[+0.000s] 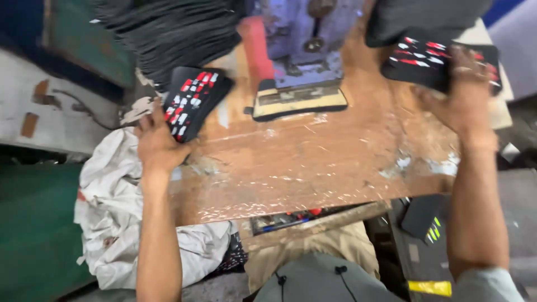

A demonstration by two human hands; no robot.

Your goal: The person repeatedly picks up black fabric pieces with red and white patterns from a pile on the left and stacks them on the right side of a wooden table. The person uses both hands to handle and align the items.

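My left hand (155,146) grips a thin stack of black pieces printed with red and white marks (193,102) at the left edge of the brown worktable (313,162). At the table's far right, my right hand (464,95) holds a second stack of the same printed black pieces (425,59). A flat tan die block (299,102) lies on the table between the two hands, under the purple press machine (305,33).
A tall pile of black sheets (173,31) stands at the back left, with another dark pile (425,17) at the back right. White cloth (123,223) hangs off the table's left front. Below the front edge are a tray of small parts (291,219) and dark pieces (422,215).
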